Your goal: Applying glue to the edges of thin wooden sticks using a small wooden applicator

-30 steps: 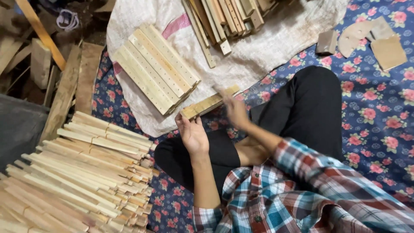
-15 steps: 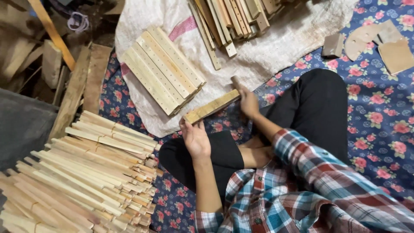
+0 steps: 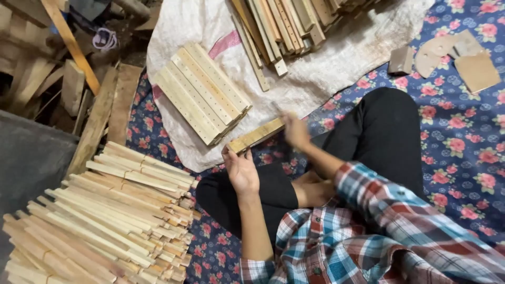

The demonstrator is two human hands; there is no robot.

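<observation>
- Left hand (image 3: 241,169): fingers curled around the near end of a short wooden strip (image 3: 256,135), holding it just below frame centre.
- Right hand (image 3: 295,130): closed at the strip's far end, at 3 o'clock from it; motion-blurred, so exact finger contact can't be told.
- Strip lies tilted, far end higher, above the lap in black trousers (image 3: 384,137).
- Flat set of drilled slats (image 3: 202,92) at 11 o'clock from the strip, on a white sack (image 3: 342,63).
- Bundled stick pile (image 3: 100,221) at 8 o'clock.
- Loose slat heap (image 3: 286,21) at 12 o'clock.
- Sandpaper pieces (image 3: 457,55) at 2 o'clock on the floral floor cloth (image 3: 463,158).
</observation>
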